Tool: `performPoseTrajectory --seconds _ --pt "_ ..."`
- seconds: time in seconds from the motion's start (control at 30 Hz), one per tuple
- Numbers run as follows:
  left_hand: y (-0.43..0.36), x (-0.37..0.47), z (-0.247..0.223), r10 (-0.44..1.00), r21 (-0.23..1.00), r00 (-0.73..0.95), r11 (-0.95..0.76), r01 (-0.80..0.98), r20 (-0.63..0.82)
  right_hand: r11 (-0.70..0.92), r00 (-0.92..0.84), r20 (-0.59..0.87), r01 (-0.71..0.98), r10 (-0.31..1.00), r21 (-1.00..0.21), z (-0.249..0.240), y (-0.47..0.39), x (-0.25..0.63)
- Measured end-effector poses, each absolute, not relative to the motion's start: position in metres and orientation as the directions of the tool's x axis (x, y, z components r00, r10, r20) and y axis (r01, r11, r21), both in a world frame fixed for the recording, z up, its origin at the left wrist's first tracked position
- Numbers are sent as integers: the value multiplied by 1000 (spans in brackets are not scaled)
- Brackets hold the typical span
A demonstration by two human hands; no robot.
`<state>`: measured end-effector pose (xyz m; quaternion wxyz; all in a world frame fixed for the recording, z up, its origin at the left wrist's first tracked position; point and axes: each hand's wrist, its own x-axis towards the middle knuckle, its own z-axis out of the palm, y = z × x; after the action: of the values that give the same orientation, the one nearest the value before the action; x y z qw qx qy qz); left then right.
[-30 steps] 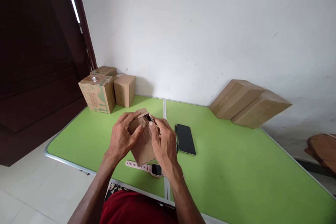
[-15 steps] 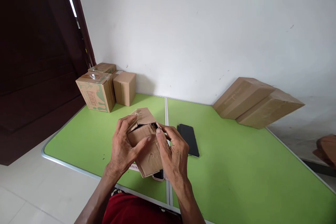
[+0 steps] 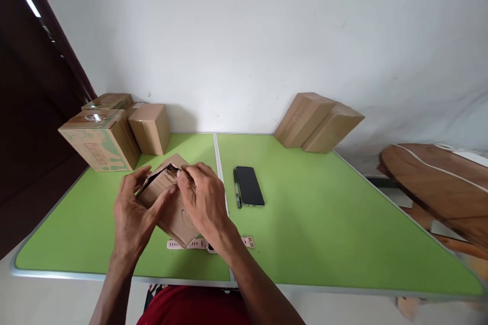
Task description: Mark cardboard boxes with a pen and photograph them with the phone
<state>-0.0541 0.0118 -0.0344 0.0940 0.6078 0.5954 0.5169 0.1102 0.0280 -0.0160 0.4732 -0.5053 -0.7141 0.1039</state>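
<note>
A small brown cardboard box (image 3: pixel 171 216) is held tilted above the green table, its top flap partly lifted with a dark gap and torn edge. My left hand (image 3: pixel 133 208) grips the box's left side, thumb across its front face. At the upper right corner, my right hand (image 3: pixel 202 198) pinches the torn edge of the flap. Below the box, a pale pink smartwatch (image 3: pixel 247 241) lies on the table, its middle partly hidden by the box and my right wrist. To the right are a black smartphone (image 3: pixel 249 186) and a dark pen (image 3: pixel 237 189) beside it.
Several taped cartons (image 3: pixel 104 144) stand at the back left of the green table (image 3: pixel 324 233). Two brown boxes (image 3: pixel 305 119) sit together against the wall at the back right. A brown wooden table (image 3: pixel 427 183) with a white cable stands further right.
The view has turned to the right, bringing the wooden table and more of the watch strap into sight. Both hands keep hold of the box, and its top gap shows more plainly.
</note>
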Motion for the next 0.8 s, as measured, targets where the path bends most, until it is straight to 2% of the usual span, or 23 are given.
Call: performPoseTrajectory --seconds 0.17,0.4,0.57,0.67,0.8 --pt "12 -63 -33 794 642 -182 -308 702 580 422 -38 553 691 832 -587 -11 25 103" --pt "16 -54 -20 822 588 -152 -250 769 549 440 -81 527 662 846 -606 -10 31 102" --pt "22 -45 -14 859 627 -44 -337 702 511 463 -153 450 488 880 -740 -25 40 135" --pt "21 -43 -14 860 647 -82 -313 695 504 453 -195 410 433 891 -779 -38 36 161" --pt "17 -40 -14 858 686 -152 -272 675 490 422 -177 385 452 906 -786 -51 19 177"
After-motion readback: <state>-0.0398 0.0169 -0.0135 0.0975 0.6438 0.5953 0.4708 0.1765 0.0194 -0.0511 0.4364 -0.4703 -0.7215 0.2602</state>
